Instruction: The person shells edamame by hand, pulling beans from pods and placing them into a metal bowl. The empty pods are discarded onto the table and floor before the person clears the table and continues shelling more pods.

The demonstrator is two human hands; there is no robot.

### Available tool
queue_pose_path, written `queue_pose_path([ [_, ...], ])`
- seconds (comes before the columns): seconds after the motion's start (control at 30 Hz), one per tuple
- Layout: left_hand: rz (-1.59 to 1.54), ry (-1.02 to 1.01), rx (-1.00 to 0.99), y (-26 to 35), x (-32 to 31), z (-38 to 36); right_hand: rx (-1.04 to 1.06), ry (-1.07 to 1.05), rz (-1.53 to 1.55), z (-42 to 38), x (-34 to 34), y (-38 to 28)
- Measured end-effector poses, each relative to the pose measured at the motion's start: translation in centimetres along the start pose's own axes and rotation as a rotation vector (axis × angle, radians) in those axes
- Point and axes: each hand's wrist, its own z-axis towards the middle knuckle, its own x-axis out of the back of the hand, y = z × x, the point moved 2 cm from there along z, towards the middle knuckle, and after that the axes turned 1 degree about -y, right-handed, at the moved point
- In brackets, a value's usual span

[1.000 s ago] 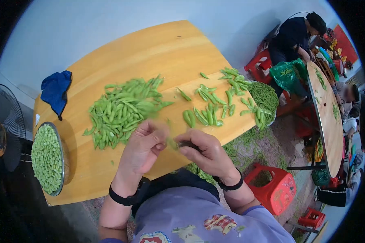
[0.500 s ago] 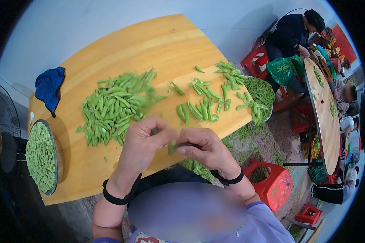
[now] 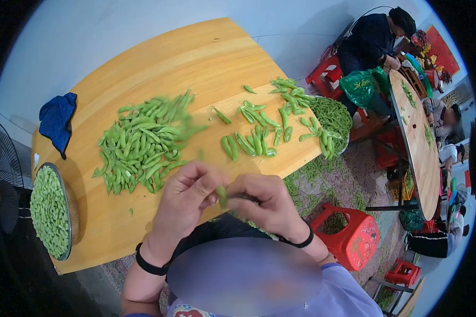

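My left hand (image 3: 186, 196) is closed, thumb and fingers pinching a green edamame pod (image 3: 222, 197) above the table's near edge. Facing it, my right hand (image 3: 265, 202) is closed on the pod's other side, its fingers slightly blurred. Beyond my left hand lies a big heap of edamame pods (image 3: 137, 145) on the wooden table (image 3: 195, 58). A looser scatter of pods (image 3: 256, 143), some looking split or flattened, lies beyond my right hand. At far left, a metal bowl (image 3: 74, 216) is full of shelled green beans (image 3: 48, 211).
A blue cloth (image 3: 57, 121) lies on the table's left end, near a fan (image 3: 4, 153). Off the right edge is a container of pods (image 3: 330, 119). A red stool (image 3: 349, 238) stands at right. Other people sit around a second table (image 3: 415, 142); pods litter the floor.
The view has shifted slightly, so the table sits a little further left. Both hands stay together around the pod, my left fingers now closer on it.
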Motion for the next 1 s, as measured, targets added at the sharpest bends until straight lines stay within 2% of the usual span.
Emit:
queue_pose_path([
  [0.03, -0.001, -0.001, -0.002, -0.5, 0.3, 0.2, 0.178, 0.06, -0.428, 0.0, -0.1, -0.7],
  [0.07, 0.242, 0.0, -0.14, -1.2, 0.8, 0.5, 0.355, 0.119, -0.855, -0.1, -0.4, -1.3],
  [0.1, 0.484, 0.005, -0.276, -1.1, 0.6, 0.5, 0.358, 0.152, -0.915, -0.2, -0.7, -1.5],
  [0.13, 0.481, 0.011, -0.275, -1.1, 0.4, 0.2, 0.355, 0.145, -0.914, -0.3, -0.8, -1.4],
  [0.2, 0.196, 0.033, -0.029, -0.7, -0.1, -0.2, 0.127, 0.165, -0.392, -0.2, -0.4, -0.5],
  [0.23, 0.192, 0.04, -0.033, -0.3, -0.1, -0.3, 0.103, 0.141, -0.209, -0.1, -0.2, -0.1],
  [0.27, 0.267, 0.023, 0.006, -0.1, 0.0, -0.4, 0.1, 0.134, -0.21, -0.1, -0.1, -0.3],
  [0.33, 0.34, 0.006, 0.047, -0.1, 0.1, -0.6, -0.164, 0.114, 0.011, -0.3, 0.2, -0.1],
  [0.37, 0.334, -0.019, 0.055, -0.2, 0.2, -0.6, -0.165, 0.11, 0.009, -0.3, 0.2, -0.1],
  [0.43, 0.326, -0.045, 0.063, -0.3, 0.2, -0.6, -0.197, 0.082, 0.271, -0.2, 0.2, 0.3],
  [0.53, 0.232, 0.019, 0.075, -0.4, 0.3, -0.6, -0.18, 0.033, 0.382, -0.2, 0.7, 0.8],
  [0.57, 0.196, -0.004, 0.101, -0.6, 0.7, -0.5, -0.183, 0.032, 0.379, -0.1, 0.6, 1.0],
  [0.63, 0.156, -0.029, 0.123, -1.1, 1.1, -0.2, 0.026, 0.215, -0.184, 0.1, 0.3, 1.1],
  [0.67, 0.094, 0.001, 0.126, -1.3, 1.2, 0.1, 0.026, 0.211, -0.189, 0.1, 0.0, 1.0],
  [0.73, 0.03, 0.035, 0.123, -2.0, 1.1, 0.5, 0.311, 0.293, -0.961, 0.2, -0.9, 0.0],
  [0.8, 0.421, 0.025, -0.083, -2.5, 0.5, 0.6, 0.285, 0.29, -0.985, 0.3, -1.6, 0.1],
  [0.83, 0.226, 0.014, -0.052, -2.6, 0.3, 0.7, 0.281, 0.303, -0.927, 0.3, -1.6, 0.1],
  [0.87, 0.231, 0.039, -0.067, -2.7, 0.0, 0.6, 0.282, 0.308, -0.863, 0.6, -1.7, 0.2],
  [0.93, -0.126, 0.181, 0.064, -3.0, -0.3, 0.4, 0.239, 0.338, -0.716, 0.5, -1.2, 0.7],
  [1.0, -0.116, 0.174, 0.037, -2.9, -0.1, 0.0, 0.036, 0.415, -0.161, 0.3, -1.2, 0.4],
])
